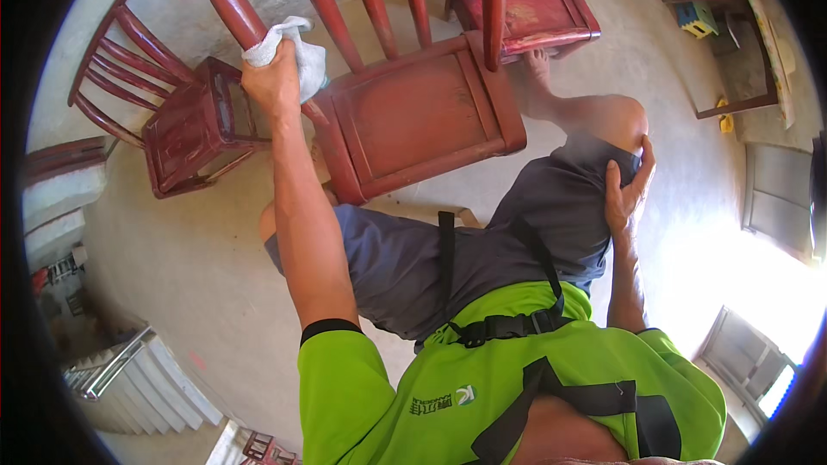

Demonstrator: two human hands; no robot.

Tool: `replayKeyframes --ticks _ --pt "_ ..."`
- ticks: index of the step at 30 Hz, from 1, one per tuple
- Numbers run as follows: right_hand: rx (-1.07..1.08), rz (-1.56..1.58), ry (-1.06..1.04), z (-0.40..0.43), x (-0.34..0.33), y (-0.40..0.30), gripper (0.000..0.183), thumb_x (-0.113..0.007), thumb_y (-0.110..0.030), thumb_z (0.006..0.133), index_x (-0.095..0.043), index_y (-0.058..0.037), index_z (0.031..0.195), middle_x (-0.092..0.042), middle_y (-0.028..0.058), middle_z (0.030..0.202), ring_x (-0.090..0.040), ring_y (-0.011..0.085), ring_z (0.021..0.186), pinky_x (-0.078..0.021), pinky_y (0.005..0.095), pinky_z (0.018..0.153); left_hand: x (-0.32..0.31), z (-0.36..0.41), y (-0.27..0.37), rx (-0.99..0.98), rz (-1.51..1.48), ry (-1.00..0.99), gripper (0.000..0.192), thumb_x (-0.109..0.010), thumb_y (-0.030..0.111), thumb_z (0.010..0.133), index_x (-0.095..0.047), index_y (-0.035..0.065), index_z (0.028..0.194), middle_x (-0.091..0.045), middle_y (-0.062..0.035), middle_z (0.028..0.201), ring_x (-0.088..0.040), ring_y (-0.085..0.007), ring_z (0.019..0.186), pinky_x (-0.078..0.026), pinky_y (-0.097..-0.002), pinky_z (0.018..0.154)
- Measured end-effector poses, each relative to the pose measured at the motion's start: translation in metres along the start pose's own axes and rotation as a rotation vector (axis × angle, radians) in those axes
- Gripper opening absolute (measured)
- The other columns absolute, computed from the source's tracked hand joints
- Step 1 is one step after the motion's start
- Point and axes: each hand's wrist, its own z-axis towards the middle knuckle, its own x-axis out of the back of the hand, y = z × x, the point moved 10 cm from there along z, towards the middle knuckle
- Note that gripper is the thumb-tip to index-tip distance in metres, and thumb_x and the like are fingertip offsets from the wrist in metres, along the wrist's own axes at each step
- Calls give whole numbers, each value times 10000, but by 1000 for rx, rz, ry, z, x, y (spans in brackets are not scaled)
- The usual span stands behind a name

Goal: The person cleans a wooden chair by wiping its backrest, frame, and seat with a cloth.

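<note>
My left hand grips a white cloth wrapped against the outer back post of a red wooden chair straight in front of me. This chair's flat paneled seat faces up between my knees, and its back spindles rise toward the top of the view. My right hand rests on my right knee at the hem of my dark shorts, thumb and fingers apart, holding nothing. The cloth hides part of the post and some of my left fingers.
A second red chair stands at the left, and a third stands beyond, near the wall. At the right is a dark-framed piece of furniture with a blue and yellow box. Stairs lie at lower left.
</note>
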Motion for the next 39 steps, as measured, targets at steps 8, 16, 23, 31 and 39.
replayKeyframes --ticks 8,16,23,31,39 --pt "-24 -3 -10 0 2 4 701 -625 -182 911 -335 -15 1526 -405 215 1519 -364 360 1429 -266 450 1189 -5 -22 -9 48 -12 -91 334 -714 132 859 -694 -22 1156 -726 -60 1048 -675 -163 943 -527 -348 872" --pt "-18 -3 -2 1 1 -4 699 -636 -185 889 -360 -23 1510 -424 234 1488 -393 387 1395 -298 474 1169 -4 -31 -42 145 -34 -204 387 -723 145 869 -671 2 1225 -704 -59 1142 -652 -155 1018 -506 -337 917" --pt "-3 -7 -3 1 0 -6 701 -640 -176 883 -363 -18 1507 -427 230 1492 -395 388 1399 -296 466 1175 -1 -37 -54 161 -113 -182 247 -780 174 832 -742 37 1034 -729 -45 958 -666 -144 880 -523 -336 815" --pt "2 -3 0 1 0 -6 703 -638 -178 887 -358 -14 1510 -429 228 1486 -394 383 1397 -297 465 1172 -6 -47 -75 214 -223 -280 295 -790 181 840 -736 27 1086 -718 -36 1015 -652 -147 918 -509 -326 840" --pt "-7 20 -6 0 -1 -4 698 -640 -179 893 -358 -21 1512 -418 232 1492 -392 389 1394 -304 472 1167 -7 -52 -95 282 -153 -315 350 -791 202 843 -718 33 1141 -704 -32 1044 -638 -142 939 -502 -313 837"
